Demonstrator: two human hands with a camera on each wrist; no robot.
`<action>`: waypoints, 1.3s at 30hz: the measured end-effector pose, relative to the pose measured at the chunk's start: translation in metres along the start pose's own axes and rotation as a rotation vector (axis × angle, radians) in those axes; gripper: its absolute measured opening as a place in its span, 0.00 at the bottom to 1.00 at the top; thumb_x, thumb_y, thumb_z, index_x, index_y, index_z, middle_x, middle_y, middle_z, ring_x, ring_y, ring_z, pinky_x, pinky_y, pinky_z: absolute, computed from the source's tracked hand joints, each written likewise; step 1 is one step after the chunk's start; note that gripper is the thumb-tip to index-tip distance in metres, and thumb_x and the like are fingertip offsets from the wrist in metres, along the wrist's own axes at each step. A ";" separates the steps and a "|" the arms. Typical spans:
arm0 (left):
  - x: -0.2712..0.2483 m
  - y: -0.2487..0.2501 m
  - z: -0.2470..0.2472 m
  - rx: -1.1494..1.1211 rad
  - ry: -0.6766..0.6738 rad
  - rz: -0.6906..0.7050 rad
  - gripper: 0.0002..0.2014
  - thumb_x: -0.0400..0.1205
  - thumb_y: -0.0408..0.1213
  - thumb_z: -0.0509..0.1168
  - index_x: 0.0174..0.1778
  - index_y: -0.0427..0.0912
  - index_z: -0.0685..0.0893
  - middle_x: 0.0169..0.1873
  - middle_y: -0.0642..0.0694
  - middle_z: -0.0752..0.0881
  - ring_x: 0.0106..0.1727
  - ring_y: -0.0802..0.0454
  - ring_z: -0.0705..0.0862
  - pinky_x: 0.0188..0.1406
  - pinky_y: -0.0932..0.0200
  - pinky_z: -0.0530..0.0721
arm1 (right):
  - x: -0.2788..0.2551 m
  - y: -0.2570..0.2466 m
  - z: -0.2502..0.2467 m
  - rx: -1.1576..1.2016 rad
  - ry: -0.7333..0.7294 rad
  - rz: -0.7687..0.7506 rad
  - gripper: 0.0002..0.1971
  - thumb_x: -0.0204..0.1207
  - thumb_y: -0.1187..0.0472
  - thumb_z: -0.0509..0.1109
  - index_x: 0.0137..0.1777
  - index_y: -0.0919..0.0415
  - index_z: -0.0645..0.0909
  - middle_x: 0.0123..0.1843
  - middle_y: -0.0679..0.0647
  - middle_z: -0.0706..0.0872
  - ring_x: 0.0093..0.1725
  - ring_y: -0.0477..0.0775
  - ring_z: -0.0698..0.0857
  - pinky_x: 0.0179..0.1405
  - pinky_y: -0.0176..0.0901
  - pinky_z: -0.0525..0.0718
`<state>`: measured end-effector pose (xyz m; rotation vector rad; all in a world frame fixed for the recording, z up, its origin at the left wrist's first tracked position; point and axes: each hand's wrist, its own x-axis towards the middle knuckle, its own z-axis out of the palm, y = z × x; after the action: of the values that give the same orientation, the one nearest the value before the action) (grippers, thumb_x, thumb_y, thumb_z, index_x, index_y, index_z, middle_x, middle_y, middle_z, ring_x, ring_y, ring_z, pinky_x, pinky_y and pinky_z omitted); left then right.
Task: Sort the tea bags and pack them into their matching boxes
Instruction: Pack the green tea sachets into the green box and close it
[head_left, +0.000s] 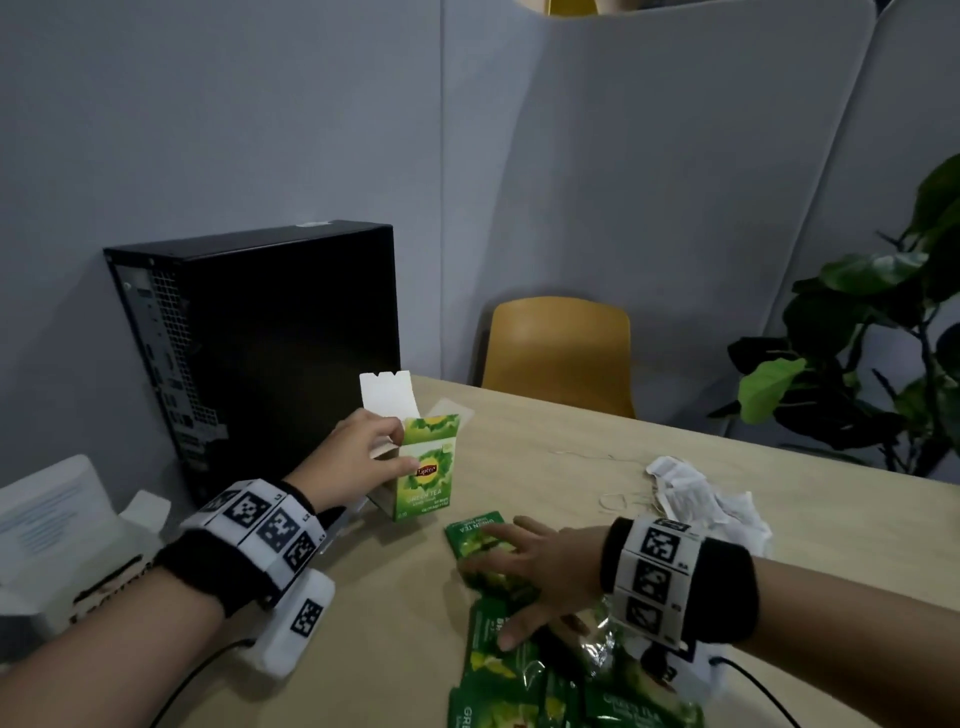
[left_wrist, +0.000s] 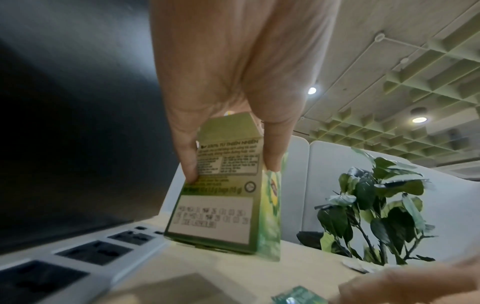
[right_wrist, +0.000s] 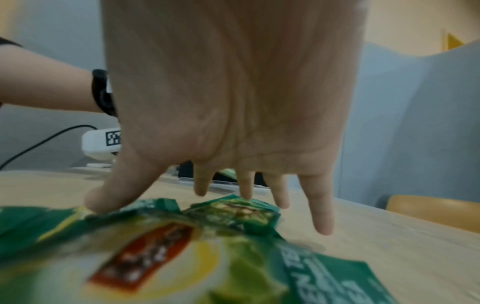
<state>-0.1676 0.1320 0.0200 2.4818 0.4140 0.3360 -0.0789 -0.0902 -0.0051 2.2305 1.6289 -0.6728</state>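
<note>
A green tea box (head_left: 427, 468) stands upright on the wooden table (head_left: 649, 525) with its white lid flap raised. My left hand (head_left: 358, 457) grips the box (left_wrist: 221, 197) by its side, thumb on one face and fingers on the other. Several green tea bag sachets (head_left: 498, 613) lie in a loose pile in front of me. My right hand (head_left: 524, 566) lies spread over the sachets (right_wrist: 228, 214), fingers straight, its fingertips (right_wrist: 245, 196) touching the top ones.
A black computer case (head_left: 260, 353) stands behind the box at the table's left, with a power strip (left_wrist: 85, 253) beside it. Crumpled white tea bags with strings (head_left: 691, 493) lie at the right. A yellow chair (head_left: 561, 353) and a plant (head_left: 872, 332) stand beyond the table.
</note>
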 end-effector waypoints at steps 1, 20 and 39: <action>0.001 0.004 0.005 -0.001 -0.018 0.000 0.11 0.76 0.44 0.71 0.45 0.40 0.83 0.60 0.45 0.75 0.67 0.46 0.72 0.69 0.45 0.72 | -0.002 -0.001 0.002 -0.015 -0.015 -0.004 0.40 0.72 0.35 0.63 0.79 0.33 0.45 0.84 0.45 0.37 0.83 0.64 0.40 0.71 0.81 0.60; -0.033 0.059 0.032 0.309 0.347 0.429 0.08 0.79 0.49 0.65 0.49 0.50 0.83 0.61 0.49 0.78 0.67 0.50 0.72 0.62 0.48 0.71 | -0.112 0.058 0.006 0.603 0.449 0.041 0.21 0.84 0.48 0.49 0.65 0.49 0.81 0.65 0.46 0.83 0.60 0.43 0.81 0.63 0.33 0.78; -0.082 0.087 0.079 0.248 -0.971 0.296 0.29 0.67 0.40 0.79 0.61 0.54 0.74 0.59 0.52 0.80 0.56 0.56 0.78 0.50 0.67 0.80 | -0.137 0.077 0.079 0.328 -0.024 0.324 0.28 0.63 0.51 0.80 0.62 0.52 0.75 0.57 0.46 0.73 0.59 0.53 0.78 0.62 0.52 0.81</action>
<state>-0.1979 -0.0061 -0.0021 2.5841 -0.3349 -0.8371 -0.0551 -0.2647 -0.0021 2.6213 1.1701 -0.9232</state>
